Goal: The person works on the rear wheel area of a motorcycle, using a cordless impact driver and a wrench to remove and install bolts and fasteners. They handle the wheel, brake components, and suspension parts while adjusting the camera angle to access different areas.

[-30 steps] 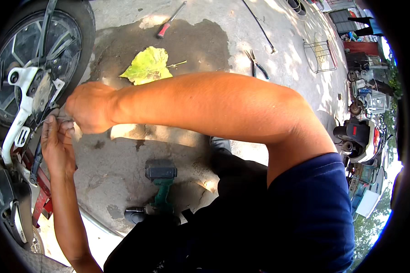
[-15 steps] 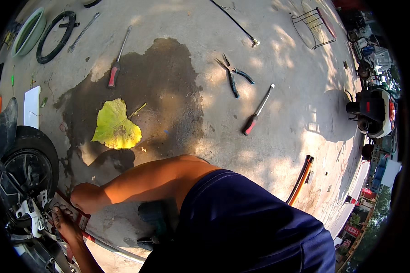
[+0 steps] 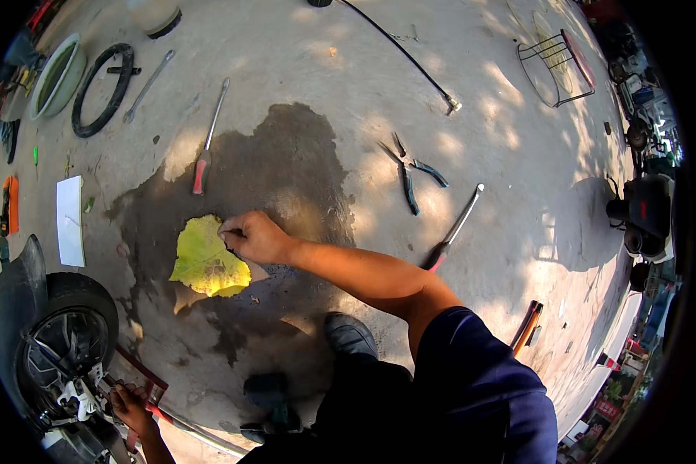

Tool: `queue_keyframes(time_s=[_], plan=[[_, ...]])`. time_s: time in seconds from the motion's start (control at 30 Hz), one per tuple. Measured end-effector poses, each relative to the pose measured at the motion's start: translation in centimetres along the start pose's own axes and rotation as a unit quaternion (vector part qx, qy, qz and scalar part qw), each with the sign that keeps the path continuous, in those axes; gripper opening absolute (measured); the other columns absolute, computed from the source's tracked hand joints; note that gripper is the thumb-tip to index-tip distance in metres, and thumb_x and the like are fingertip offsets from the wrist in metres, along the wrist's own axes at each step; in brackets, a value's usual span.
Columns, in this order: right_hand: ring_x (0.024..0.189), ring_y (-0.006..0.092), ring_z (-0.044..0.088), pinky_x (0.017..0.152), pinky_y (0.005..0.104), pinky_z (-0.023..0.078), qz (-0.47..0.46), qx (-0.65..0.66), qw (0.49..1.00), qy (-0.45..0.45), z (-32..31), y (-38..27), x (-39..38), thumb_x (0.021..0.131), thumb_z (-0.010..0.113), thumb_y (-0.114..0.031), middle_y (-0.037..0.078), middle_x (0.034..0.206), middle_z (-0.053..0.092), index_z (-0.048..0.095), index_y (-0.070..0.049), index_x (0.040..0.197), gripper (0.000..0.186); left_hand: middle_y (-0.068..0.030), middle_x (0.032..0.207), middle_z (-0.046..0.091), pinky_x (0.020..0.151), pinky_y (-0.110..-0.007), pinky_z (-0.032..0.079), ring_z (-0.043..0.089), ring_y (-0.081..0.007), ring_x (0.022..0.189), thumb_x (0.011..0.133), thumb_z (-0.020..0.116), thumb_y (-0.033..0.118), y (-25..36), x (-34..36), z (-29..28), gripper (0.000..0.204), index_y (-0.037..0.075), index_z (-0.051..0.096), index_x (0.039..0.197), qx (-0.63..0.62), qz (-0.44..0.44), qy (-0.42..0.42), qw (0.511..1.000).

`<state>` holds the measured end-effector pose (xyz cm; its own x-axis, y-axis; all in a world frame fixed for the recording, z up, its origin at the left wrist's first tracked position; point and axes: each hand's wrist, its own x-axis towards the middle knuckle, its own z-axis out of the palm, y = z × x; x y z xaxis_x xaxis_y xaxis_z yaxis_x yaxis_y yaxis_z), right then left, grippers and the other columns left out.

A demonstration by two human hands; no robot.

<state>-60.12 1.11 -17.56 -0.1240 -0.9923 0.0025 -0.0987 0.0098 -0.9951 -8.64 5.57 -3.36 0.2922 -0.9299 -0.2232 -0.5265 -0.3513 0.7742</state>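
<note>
The right hand (image 3: 257,238) pinches the yellow leaf (image 3: 207,259) near its stem, just above the wet floor (image 3: 286,166); a soft pinch helps keep it whole. The left hand (image 3: 134,408) is by the motorbike wheel (image 3: 63,342), its grip too dark to tell.

No readable lettering, numbers or signs.

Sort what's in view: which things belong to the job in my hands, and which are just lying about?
Seemingly in use:
broad yellow-green leaf, pinched by your right hand
white metal bracket beside the black-tyred wheel, near your left hand

Seemingly just lying about:
blue-handled metal pliers
red-and-black-handled steel screwdriver left of them
black rubber ring
round pale-green basin
</note>
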Motion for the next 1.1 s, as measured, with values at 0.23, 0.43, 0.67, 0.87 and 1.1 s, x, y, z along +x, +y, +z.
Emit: queue_keyframes(time_s=[0.23, 0.43, 0.67, 0.87, 1.1], plan=[[0.065, 0.0097, 0.06, 0.058, 0.0245, 0.048, 0.029, -0.053, 0.893, 0.446, -32.2, 6.2, 5.8, 0.094, 0.062, -0.013, 0.007, 0.076, 0.068, 0.07, 0.005, 0.1, 0.02, -0.0085, 0.073, 0.056, 0.048, -0.028, 0.049, 0.056, -0.0156, 0.058, 0.104, 0.046, 0.034, 0.0, -0.2, 0.7, 0.039, -0.001, 0.054, 0.087, 0.158, 0.039, 0.053, 0.985], [0.087, 0.0319, 0.07, 0.083, 0.0382, 0.053, 0.11, -0.371, 0.777, 0.496, -49.0, 10.0, 9.1, 0.085, 0.063, -0.022, 0.018, 0.089, 0.073, 0.068, 0.001, 0.114, 0.038, -0.0122, 0.073, 0.06, 0.046, -0.029, 0.051, 0.06, -0.0191, 0.055, 0.104, 0.044, 0.037, 0.1, -0.1, 0.8, 0.042, -0.002, 0.056, 0.092, 0.211, 0.005, 0.087, 0.973], [0.097, 0.0336, 0.07, 0.088, 0.0388, 0.052, 0.183, -0.409, 0.756, 0.477, -54.6, 12.2, 13.8, 0.086, 0.068, -0.035, 0.021, 0.099, 0.073, 0.069, -0.004, 0.117, 0.043, -0.0117, 0.078, 0.062, 0.047, -0.03, 0.048, 0.06, -0.0186, 0.057, 0.103, 0.045, 0.041, -0.5, 0.1, 0.0, 0.044, -0.001, 0.058, 0.106, 0.258, -0.029, 0.124, 0.958], [0.102, 0.0303, 0.069, 0.092, 0.0379, 0.051, 0.299, -0.345, 0.72, 0.524, -55.0, 11.2, 16.0, 0.084, 0.072, -0.043, 0.016, 0.105, 0.073, 0.077, -0.01, 0.102, 0.039, -0.0089, 0.072, 0.061, 0.044, -0.025, 0.046, 0.058, -0.0137, 0.054, 0.103, 0.045, 0.039, 0.1, -0.3, 0.6, 0.041, 0.0, 0.057, 0.103, 0.191, -0.017, 0.134, 0.972], [0.105, 0.0336, 0.067, 0.093, 0.0396, 0.051, 0.31, -0.38, 0.711, 0.504, -54.6, 10.4, 16.2, 0.081, 0.068, -0.037, 0.019, 0.106, 0.072, 0.077, -0.009, 0.101, 0.035, -0.0056, 0.064, 0.057, 0.04, -0.023, 0.041, 0.052, -0.0111, 0.048, 0.102, 0.05, 0.034, 1.7, -0.7, 1.3, 0.033, 0.003, 0.053, 0.091, 0.161, -0.029, 0.113, 0.98]])
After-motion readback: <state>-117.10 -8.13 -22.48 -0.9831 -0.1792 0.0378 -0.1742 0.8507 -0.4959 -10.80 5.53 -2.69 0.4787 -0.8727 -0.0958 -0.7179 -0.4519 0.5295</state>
